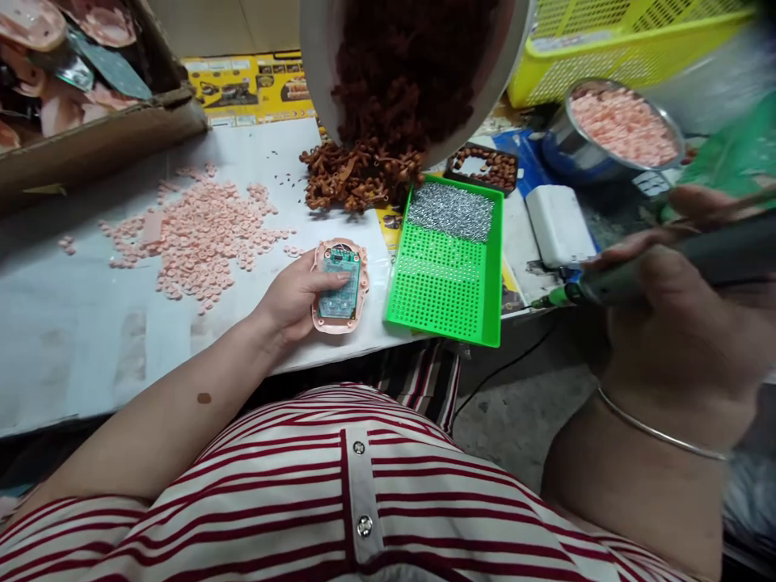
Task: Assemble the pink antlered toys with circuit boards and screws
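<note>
My left hand (297,295) rests on the white table (90,323) and grips a pink oval shell with a green circuit board in it (339,284), fingers laid across the board. My right hand (672,323) is raised off the table's right edge, closed round a dark electric screwdriver (612,284) whose green tip points left toward a green plastic tray (449,275). That tray holds a heap of small silver screws (452,212) at its far end.
Loose pink rubber discs (200,230) are scattered on the table's left. A tilted metal bowl (315,65) spills brown rubber pieces (357,174). Further right are a small tray of brown pieces (485,166), a white box (558,226), a bowl of pink parts (624,125), a yellow basket (606,48) and a cardboard box (90,137).
</note>
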Demonstrator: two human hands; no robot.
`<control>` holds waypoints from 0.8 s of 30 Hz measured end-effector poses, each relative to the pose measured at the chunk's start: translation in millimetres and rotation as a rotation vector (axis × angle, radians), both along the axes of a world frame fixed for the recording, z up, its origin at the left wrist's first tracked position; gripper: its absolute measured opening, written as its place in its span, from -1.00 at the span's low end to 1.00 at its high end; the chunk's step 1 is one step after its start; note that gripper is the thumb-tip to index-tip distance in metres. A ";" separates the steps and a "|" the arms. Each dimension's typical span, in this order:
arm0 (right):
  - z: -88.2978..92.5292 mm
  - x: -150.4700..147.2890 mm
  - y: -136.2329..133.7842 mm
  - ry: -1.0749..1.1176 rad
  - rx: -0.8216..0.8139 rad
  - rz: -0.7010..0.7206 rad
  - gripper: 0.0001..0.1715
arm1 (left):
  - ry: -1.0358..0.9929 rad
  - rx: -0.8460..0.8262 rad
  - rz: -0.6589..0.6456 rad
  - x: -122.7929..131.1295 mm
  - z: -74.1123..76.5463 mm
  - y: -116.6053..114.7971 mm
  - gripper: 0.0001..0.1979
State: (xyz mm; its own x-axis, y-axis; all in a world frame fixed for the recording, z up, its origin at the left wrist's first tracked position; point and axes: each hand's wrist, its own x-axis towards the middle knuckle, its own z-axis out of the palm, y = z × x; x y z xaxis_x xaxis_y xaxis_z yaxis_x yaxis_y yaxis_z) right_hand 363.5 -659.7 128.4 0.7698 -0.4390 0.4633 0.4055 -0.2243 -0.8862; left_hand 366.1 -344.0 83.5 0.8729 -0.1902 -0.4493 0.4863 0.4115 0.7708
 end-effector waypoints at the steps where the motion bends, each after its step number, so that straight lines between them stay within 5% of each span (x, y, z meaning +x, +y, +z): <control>1: 3.0 7.6 4.3 -0.052 0.024 0.048 -0.49 | 0.000 0.003 0.002 3.1 -0.5 -3.8 -0.60; 8: -7.8 30.2 53.7 -0.152 -0.053 0.276 -0.74 | 0.082 0.014 0.032 0.8 -8.8 -17.5 -0.60; 17: -50.6 37.1 81.7 -0.122 -0.395 0.330 -0.37 | 0.113 0.026 0.034 -3.9 -9.5 -15.9 -0.49; 24: -62.6 46.7 92.0 -0.056 -0.322 0.336 -0.33 | 0.108 -0.011 0.018 -3.7 -12.1 -15.8 -0.47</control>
State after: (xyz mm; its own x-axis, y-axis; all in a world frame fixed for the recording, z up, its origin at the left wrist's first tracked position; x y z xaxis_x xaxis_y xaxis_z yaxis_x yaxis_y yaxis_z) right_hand 410.2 -567.7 65.8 0.8147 0.0032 0.5798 0.5477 -0.3325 -0.7678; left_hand 362.4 -359.8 71.5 0.8228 -0.1802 -0.5390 0.5587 0.4297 0.7094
